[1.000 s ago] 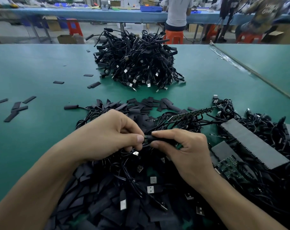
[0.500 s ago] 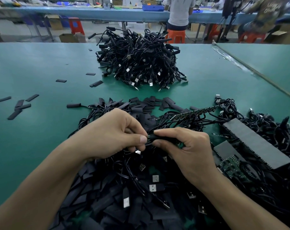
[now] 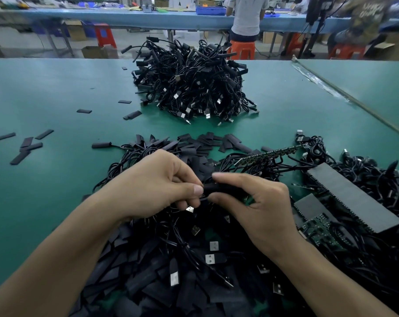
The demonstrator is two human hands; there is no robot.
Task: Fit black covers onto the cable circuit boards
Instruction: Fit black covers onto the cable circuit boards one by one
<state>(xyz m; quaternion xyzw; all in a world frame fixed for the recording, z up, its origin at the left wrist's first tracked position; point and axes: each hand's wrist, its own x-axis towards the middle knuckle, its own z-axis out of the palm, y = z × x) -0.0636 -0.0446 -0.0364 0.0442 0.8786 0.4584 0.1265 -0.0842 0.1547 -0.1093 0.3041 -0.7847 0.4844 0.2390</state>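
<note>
The left hand [image 3: 152, 186] pinches one end of a black cover [image 3: 223, 189], and the right hand [image 3: 258, 209] curls round it, in front of the big pile [image 3: 191, 88]. That pile looks done. Many boards [image 3: 271, 154] and loose covers [image 3: 148, 289] wait in front of it too, so lots is left.

The hands [image 3: 262, 209] hide most of the black cover [image 3: 223, 189].

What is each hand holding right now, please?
Left hand: closed, pinching the end of the black cover.
Right hand: closed, gripping the same black cover.
</note>
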